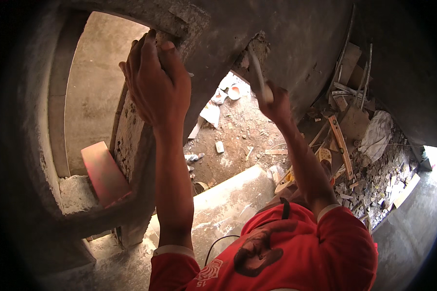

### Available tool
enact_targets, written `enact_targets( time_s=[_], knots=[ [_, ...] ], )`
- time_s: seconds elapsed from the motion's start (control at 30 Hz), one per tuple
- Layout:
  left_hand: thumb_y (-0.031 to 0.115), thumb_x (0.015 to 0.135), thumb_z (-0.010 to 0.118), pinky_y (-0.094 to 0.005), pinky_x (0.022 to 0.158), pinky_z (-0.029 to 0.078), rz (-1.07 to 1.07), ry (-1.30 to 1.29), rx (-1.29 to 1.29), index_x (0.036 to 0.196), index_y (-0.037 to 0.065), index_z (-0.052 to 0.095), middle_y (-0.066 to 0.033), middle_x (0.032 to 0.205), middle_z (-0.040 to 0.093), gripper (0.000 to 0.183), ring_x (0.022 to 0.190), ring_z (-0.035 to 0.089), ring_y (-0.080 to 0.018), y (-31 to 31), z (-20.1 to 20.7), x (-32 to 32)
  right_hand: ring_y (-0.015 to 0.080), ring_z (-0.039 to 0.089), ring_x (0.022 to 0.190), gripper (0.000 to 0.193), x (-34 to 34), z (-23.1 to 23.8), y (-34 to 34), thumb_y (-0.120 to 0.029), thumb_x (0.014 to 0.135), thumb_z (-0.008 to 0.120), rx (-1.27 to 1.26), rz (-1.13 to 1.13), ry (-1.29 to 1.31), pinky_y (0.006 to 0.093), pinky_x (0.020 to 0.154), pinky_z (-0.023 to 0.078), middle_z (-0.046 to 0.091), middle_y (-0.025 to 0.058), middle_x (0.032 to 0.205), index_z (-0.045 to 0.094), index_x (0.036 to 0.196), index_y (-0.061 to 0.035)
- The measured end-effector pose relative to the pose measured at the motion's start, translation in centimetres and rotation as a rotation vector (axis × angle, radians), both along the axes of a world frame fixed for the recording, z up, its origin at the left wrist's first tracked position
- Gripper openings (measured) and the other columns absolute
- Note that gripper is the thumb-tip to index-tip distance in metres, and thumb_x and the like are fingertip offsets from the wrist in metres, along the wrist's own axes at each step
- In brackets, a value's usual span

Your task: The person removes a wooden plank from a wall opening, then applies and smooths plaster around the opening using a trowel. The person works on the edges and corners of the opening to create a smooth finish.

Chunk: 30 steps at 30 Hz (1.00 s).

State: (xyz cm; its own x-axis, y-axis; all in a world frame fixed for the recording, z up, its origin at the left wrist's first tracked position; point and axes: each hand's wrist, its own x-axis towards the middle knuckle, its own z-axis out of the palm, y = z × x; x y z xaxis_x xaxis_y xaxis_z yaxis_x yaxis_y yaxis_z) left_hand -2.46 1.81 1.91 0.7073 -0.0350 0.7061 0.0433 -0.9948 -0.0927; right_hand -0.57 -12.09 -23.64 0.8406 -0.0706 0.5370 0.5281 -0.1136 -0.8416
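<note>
My left hand point(161, 85) is raised at the rough edge point(131, 121) of a wall opening. Its fingers are bent together over that edge, with the thumb on the right. Further right, my right hand point(274, 103) is closed round a pale, slightly curved tool handle point(256, 65). The tool points up at a chipped patch point(260, 46) in the grey plastered wall point(296, 43). What sort of head it has, I cannot make out. A reddish slab point(103, 169) leans in the opening, below my left hand.
Between my arms, rubble-strewn ground point(238, 131) shows past a pale concrete ledge point(233, 194). At right lie broken masonry point(374, 184), a wooden-edged level point(341, 145), planks and a crumpled whitish sack point(378, 136). A white cup-like container point(220, 147) sits on the ground.
</note>
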Motion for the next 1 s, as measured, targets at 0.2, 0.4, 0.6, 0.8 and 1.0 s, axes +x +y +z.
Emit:
enact_targets(
  time_s=[0.2,0.4,0.6,0.8,1.0],
  knots=[
    [0.031,0.103,0.048,-0.0566,0.119,0.033,0.030,-0.015,0.031,0.125,0.000,0.064,-0.0212,0.132,0.063,0.041,0.127,0.057,-0.0409,0.0,-0.1,0.2,0.0378,0.069,0.065,0.015,-0.4,1.1,-0.6,-0.013,0.082,0.072,-0.028,0.063,-0.151,0.0406,0.059,0.053,0.066,0.0213,0.074,0.064,0.085,-0.0011],
    [0.031,0.103,0.049,-0.0570,0.119,0.032,0.048,0.011,0.009,0.125,-0.002,0.063,-0.0218,0.132,0.063,0.043,0.126,0.057,-0.0410,0.2,0.0,0.2,0.0348,0.068,0.061,0.017,0.3,0.1,0.5,-0.015,0.087,0.071,0.002,-0.052,0.280,0.0419,0.058,0.052,0.064,0.0209,0.070,0.066,0.091,0.0006],
    [0.032,0.103,0.048,-0.0581,0.119,0.031,0.000,-0.018,0.020,0.126,-0.001,0.063,-0.0222,0.132,0.063,0.043,0.127,0.057,-0.0414,0.1,0.0,0.2,0.0356,0.072,0.065,0.017,0.2,-1.5,0.4,-0.018,0.089,0.070,-0.018,-0.093,-0.011,0.0411,0.057,0.053,0.065,0.0231,0.069,0.068,0.092,-0.0010],
    [0.032,0.103,0.048,-0.0577,0.119,0.032,0.029,-0.023,0.038,0.129,0.000,0.063,-0.0212,0.134,0.063,0.044,0.130,0.055,-0.0402,-0.1,0.0,0.0,0.0422,0.069,0.066,0.018,0.7,-1.2,-0.1,-0.019,0.087,0.072,-0.044,-0.043,0.042,0.0407,0.057,0.053,0.064,0.0218,0.068,0.068,0.096,-0.0033],
    [0.032,0.103,0.048,-0.0568,0.120,0.030,0.013,0.013,-0.033,0.129,0.000,0.063,-0.0209,0.133,0.063,0.044,0.131,0.055,-0.0399,-0.1,0.1,0.0,0.0373,0.068,0.060,0.022,0.6,-0.5,0.1,-0.019,0.085,0.074,-0.083,0.023,0.138,0.0423,0.054,0.050,0.064,0.0213,0.067,0.066,0.089,0.0017]
  ],
)
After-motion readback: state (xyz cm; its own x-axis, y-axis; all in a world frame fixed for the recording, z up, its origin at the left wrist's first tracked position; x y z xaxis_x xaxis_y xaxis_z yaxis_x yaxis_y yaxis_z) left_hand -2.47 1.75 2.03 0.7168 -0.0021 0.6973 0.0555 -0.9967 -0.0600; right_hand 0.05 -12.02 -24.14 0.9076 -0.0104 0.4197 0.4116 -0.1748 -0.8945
